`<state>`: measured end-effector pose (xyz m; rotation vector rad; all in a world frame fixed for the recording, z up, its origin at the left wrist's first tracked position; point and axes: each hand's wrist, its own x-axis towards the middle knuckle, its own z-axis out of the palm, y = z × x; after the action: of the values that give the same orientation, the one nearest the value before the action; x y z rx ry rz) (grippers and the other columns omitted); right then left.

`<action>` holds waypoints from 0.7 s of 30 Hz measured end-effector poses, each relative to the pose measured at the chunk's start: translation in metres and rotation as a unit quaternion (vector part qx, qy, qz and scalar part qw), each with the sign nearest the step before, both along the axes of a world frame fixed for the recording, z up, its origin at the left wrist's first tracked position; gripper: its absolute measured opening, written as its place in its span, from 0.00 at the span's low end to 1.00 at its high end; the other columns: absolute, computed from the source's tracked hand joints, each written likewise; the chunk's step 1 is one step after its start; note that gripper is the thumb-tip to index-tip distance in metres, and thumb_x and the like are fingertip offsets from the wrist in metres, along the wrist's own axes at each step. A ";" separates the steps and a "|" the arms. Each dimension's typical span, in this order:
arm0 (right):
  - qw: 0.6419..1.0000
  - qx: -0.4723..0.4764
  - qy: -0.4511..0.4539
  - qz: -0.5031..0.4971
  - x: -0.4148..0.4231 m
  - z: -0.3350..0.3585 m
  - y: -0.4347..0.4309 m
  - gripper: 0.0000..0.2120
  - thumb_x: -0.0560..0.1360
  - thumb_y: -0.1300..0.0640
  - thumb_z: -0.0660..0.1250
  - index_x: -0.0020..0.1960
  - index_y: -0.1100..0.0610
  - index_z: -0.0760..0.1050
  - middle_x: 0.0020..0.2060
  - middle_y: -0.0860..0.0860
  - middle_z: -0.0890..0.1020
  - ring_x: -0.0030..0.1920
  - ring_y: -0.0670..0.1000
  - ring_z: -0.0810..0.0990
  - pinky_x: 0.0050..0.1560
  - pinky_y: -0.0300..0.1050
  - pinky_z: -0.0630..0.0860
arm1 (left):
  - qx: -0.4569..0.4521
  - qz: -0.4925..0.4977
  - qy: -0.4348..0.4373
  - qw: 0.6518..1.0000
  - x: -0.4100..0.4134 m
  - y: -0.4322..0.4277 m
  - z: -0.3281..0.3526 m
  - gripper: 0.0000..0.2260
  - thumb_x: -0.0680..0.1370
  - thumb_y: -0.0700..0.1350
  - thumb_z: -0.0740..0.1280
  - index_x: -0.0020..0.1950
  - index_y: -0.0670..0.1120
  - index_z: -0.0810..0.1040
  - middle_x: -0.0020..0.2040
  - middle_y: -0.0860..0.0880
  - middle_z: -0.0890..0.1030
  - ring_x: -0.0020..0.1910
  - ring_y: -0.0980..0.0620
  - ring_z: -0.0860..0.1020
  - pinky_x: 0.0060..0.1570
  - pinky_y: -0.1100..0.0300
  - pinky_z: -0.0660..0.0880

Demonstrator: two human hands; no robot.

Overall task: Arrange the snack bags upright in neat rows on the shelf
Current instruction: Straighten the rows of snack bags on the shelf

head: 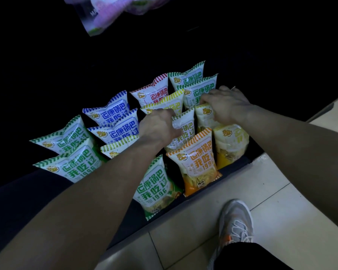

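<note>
Several snack bags stand in rows on a low dark shelf [232, 172]. My left hand [158, 126] grips the top of a green-striped bag [184, 131] in the middle row. My right hand [225, 103] holds the top of a yellow bag [205, 117] just right of it. In front stand an orange bag [198, 162], a green bag [156, 186] and another yellow bag [230, 141]. Blue bags [109, 114], a red bag [154, 92] and more green bags [70, 164] fill the left and back.
The shelf's dark front edge runs diagonally above a light tiled floor [281, 191]. My grey sneaker [235, 223] stands on the tiles close to the shelf. A purple packet [105, 14] hangs on a higher level at the top. The shelf's back is in darkness.
</note>
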<state>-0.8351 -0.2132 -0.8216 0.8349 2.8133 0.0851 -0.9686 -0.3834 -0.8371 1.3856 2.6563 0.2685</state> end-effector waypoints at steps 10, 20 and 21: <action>0.997 -0.067 -0.019 -0.044 0.000 0.016 -0.009 0.34 0.71 0.55 0.71 0.74 0.44 0.62 0.70 0.51 0.69 0.68 0.56 0.65 0.60 0.52 0.71 | -0.031 -0.035 -0.006 0.999 0.007 -0.002 0.011 0.34 0.67 0.69 0.71 0.68 0.54 0.72 0.61 0.48 0.78 0.57 0.45 0.78 0.41 0.54 0.75; 0.990 -0.091 0.105 0.035 -0.041 0.040 -0.064 0.31 0.73 0.45 0.70 0.74 0.46 0.64 0.71 0.52 0.69 0.71 0.57 0.63 0.65 0.55 0.69 | 0.019 0.006 -0.008 1.000 -0.056 -0.102 0.038 0.23 0.75 0.58 0.70 0.68 0.53 0.73 0.62 0.48 0.79 0.56 0.46 0.78 0.50 0.50 0.78; 0.990 -0.094 0.091 0.047 -0.047 0.037 -0.070 0.32 0.73 0.45 0.71 0.74 0.46 0.64 0.71 0.51 0.69 0.71 0.56 0.64 0.65 0.54 0.69 | 0.003 0.011 -0.009 1.000 -0.063 -0.114 0.036 0.22 0.76 0.57 0.70 0.68 0.53 0.73 0.62 0.49 0.79 0.57 0.47 0.78 0.51 0.51 0.78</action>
<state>-0.8818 -0.2836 -0.7842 0.7000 2.9694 -0.2509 -1.0311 -0.4973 -0.8014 1.3505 2.6594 0.2892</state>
